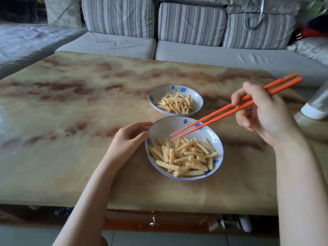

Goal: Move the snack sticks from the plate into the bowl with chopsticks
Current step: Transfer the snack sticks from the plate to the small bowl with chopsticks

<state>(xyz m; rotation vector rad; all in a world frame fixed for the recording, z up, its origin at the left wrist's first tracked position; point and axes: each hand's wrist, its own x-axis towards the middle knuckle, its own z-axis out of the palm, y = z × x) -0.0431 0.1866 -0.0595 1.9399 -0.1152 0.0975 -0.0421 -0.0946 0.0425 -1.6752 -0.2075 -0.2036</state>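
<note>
A pair of long orange plastic chopsticks [213,120] is pinched in the right hand [262,112]. Its grip is narrow: thumb, index and middle fingers are curled round the upper half of the sticks. The sticks slant down to the left with a small gap between the tips. The tips hover just above the far edge of the heap in the near shallow white dish with blue flower print [165,125], and nothing is caught between them.

The left hand [130,139] holds that dish at its left rim, with thumb and fingers curled and touching the edge.

Pale yellow crinkle-cut snack sticks [184,157] are piled in the near dish, mostly toward its front and right. The back left wall of the dish is bare. A smaller heap of the same snack sticks [175,102] lies in the far shallow white dish with blue flower print [159,93], which stands just behind the near one without touching it. The two dishes look alike, so I cannot tell which is the plate and which the bowl.

Both dishes rest on a glossy beige and rust marbled bench [71,121]. At its right edge stands a clear and white container [316,107], partly cut off by the frame. Behind the bench is a grey striped fabric sofa [191,23].

Below the front edge of the bench is a brown drawer with a metal pull [153,221]. Right of the drawer, a white object [245,223] bears dark marks too blurred to read.
</note>
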